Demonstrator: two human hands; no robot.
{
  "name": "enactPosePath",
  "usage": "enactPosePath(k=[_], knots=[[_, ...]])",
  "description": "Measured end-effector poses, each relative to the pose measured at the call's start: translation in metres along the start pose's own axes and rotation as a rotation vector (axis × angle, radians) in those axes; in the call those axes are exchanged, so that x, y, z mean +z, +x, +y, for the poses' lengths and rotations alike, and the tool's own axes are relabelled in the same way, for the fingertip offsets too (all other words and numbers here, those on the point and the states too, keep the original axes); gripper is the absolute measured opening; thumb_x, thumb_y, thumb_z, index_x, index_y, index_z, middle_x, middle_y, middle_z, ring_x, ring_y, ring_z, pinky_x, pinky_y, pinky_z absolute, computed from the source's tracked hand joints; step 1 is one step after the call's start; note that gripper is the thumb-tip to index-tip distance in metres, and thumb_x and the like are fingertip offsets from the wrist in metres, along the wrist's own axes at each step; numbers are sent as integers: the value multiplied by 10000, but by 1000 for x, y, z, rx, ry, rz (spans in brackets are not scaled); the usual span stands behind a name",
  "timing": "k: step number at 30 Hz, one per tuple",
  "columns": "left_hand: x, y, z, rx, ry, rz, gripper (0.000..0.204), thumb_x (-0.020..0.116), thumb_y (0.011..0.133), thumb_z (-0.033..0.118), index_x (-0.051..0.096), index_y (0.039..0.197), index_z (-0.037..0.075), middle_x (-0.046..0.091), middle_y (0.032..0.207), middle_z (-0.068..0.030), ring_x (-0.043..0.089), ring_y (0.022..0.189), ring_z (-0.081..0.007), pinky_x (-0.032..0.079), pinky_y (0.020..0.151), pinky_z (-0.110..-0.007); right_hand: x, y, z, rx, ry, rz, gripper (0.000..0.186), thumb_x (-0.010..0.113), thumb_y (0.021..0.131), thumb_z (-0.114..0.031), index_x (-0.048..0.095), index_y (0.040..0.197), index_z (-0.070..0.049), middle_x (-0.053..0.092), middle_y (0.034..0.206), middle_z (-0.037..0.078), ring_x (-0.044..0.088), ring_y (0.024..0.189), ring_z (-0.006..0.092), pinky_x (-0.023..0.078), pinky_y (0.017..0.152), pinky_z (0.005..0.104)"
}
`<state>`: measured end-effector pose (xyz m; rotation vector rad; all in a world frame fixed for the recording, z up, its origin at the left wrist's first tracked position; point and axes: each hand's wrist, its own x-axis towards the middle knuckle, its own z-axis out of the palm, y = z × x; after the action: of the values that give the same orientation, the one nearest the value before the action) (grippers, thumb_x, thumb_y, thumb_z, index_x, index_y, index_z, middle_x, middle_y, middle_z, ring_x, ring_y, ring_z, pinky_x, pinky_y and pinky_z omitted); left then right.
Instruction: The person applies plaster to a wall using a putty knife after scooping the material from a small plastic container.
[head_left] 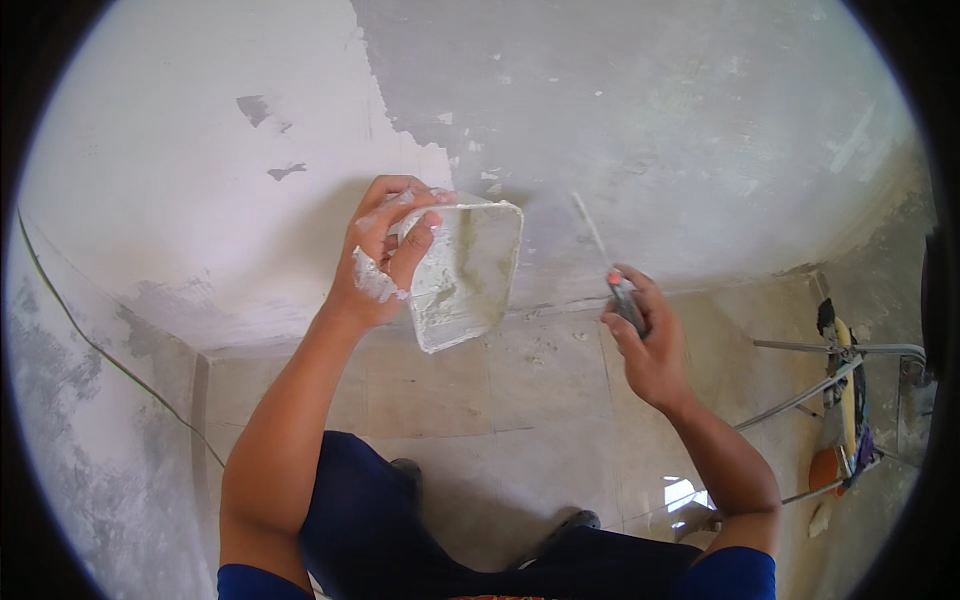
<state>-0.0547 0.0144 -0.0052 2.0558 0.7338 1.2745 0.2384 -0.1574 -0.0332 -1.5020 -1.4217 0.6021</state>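
My left hand (385,250), smeared with white putty, grips the rim of a rectangular plastic tub (490,255). The tub is tilted so that its open mouth faces me, and white putty coats its inside walls. To its right, my right hand (650,335) is closed round the dark handle of a putty knife (625,300) with an orange-red spot near the blade. The thin blade points up and left, its edge whitish, apart from the tub. Beyond both hands rises a wall (640,110), white with fresh-looking coating on the left and bare grey on the right.
A tiled floor (540,390) with crumbs of putty lies below. At the right stands a metal frame (800,390) with a yellowish pole and an orange container (826,470). A thin cable (100,350) runs down the left wall.
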Motion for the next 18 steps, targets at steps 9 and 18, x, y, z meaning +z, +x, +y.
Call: enactPosePath(k=[9,18], knots=[[12,-2,-3,-26,-205,-12,403,532,1091,307,705,1282,-3,658,1281,-138,619,1201,-251,474,1057,-376,25,-23,-28,-285,25,-315,598,685,927,-8,497,1493,47,692,1061,192,712,828,287,571,713,394],[24,-3,0,-20,-203,-28,501,412,1120,372,590,1375,-21,606,1410,-164,569,1309,-277,409,1157,-414,57,-1,-62,-391,-398,-76,668,645,866,-34,481,1507,53,555,1140,213,697,781,364,589,653,455]])
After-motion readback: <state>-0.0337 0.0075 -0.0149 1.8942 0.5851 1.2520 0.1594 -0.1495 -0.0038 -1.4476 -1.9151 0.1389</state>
